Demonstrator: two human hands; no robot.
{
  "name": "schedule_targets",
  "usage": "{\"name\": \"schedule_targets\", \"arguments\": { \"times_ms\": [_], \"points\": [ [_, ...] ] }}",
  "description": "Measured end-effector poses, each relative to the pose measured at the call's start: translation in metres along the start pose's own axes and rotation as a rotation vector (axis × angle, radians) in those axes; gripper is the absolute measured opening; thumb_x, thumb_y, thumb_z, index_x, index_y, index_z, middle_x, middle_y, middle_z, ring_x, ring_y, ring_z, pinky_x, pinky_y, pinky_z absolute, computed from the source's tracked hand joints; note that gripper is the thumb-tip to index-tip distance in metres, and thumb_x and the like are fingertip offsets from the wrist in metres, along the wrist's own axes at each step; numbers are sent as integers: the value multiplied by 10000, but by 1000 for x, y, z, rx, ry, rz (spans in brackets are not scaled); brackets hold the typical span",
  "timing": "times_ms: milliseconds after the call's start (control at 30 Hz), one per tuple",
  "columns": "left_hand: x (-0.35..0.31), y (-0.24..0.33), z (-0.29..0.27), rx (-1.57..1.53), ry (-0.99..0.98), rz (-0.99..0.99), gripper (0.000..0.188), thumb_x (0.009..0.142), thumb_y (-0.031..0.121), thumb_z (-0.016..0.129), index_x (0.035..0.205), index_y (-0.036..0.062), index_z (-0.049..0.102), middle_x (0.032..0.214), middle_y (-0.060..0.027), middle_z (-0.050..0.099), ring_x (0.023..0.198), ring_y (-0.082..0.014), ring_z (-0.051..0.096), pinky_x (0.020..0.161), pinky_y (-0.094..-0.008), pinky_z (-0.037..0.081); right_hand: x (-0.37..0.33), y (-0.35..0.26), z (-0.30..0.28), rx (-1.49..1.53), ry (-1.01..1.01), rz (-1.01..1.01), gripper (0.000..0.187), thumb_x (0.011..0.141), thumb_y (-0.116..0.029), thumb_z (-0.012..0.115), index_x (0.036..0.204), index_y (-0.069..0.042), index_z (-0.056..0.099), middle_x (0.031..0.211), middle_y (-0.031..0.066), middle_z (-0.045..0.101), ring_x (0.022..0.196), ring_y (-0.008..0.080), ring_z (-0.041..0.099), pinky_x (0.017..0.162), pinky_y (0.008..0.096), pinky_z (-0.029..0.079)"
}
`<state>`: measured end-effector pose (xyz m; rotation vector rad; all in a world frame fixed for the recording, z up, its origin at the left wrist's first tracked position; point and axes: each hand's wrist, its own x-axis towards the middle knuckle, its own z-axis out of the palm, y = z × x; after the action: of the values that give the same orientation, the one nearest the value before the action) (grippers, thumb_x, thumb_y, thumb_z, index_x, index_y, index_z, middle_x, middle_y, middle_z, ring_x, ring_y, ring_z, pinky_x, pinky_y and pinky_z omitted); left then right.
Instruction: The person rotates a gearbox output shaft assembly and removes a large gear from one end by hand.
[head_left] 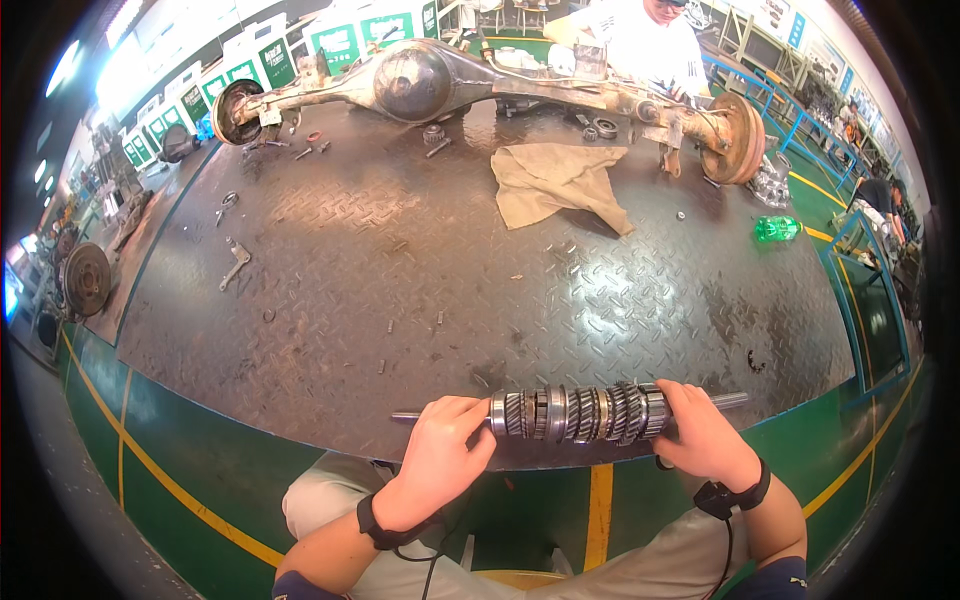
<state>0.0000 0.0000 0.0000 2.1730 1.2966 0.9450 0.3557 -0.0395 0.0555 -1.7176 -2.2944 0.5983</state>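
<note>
A gearbox shaft (580, 414) stacked with several helical gears and rings lies level, left to right, over the near edge of the metal table (330, 320). Its thin bare ends stick out past both hands. My left hand (440, 455) is closed around the left end, thumb and fingers against the gear stack. At the other end, my right hand (705, 440) grips the shaft beside the last toothed part, its fingertips partly hidden behind it. Both wrists wear black bands with cables.
A vehicle axle (420, 85) with wheel drums spans the far side. Before it lie a brown cloth (560, 185), a green bottle (776, 229), a small lever-shaped metal part (236, 264), and a dark broken ring (756, 360). Behind the axle stands another person (650, 45).
</note>
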Motion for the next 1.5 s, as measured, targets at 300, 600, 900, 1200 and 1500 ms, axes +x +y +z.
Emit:
{"name": "schedule_targets", "arguments": {
  "times_ms": [300, 600, 900, 1200, 1500],
  "points": [
    [1, -2, 0, 17, 1, 33, 334, 830, 20, 723, 1160, -22, 745, 1035, -163, 738, 994, -361, 688, 909, -460, 536, 1, 1, 2, 7, 22, -13, 682, 811, -118, 761, 1416, 52, 496, 1190, 268, 660, 1145, 462, 607, 1037, 513, 473],
    [1, -3, 0, 17, 10, 36, 330, 828, 21, 724, 1154, -25, 744, 1034, -167, 740, 995, -365, 689, 909, -463, 537, 1, 2, 3, 6, 30, -16, 688, 806, -113, 761, 1420, 48, 498, 1208, 267, 645, 1152, 464, 597, 1038, 510, 470],
    [1, 0, -1, 11, 0, 20, 333, 830, 21, 719, 1159, -19, 744, 1034, -167, 740, 1011, -368, 692, 926, -465, 538, 1, 1, 3, 9, 27, -17, 687, 805, -113, 763, 1420, 39, 497, 1220, 250, 632, 1156, 467, 585, 1042, 514, 467],
    [1, -1, -1, 14, 7, 27, 328, 832, 20, 717, 1156, -23, 743, 1030, -168, 737, 1007, -368, 691, 928, -468, 538, 1, 3, 4, 13, 32, -21, 676, 805, -112, 759, 1412, 36, 499, 1206, 248, 629, 1154, 468, 582, 1042, 518, 461],
    [1, -1, -1, 1, 12, 11, 317, 831, 30, 711, 1140, -23, 762, 1064, -188, 754, 995, -384, 703, 916, -459, 549, 0, 1, 3, -7, 42, -30, 684, 800, -109, 758, 1415, 37, 498, 1212, 244, 629, 1154, 467, 581, 1039, 513, 464]
  ]
}}
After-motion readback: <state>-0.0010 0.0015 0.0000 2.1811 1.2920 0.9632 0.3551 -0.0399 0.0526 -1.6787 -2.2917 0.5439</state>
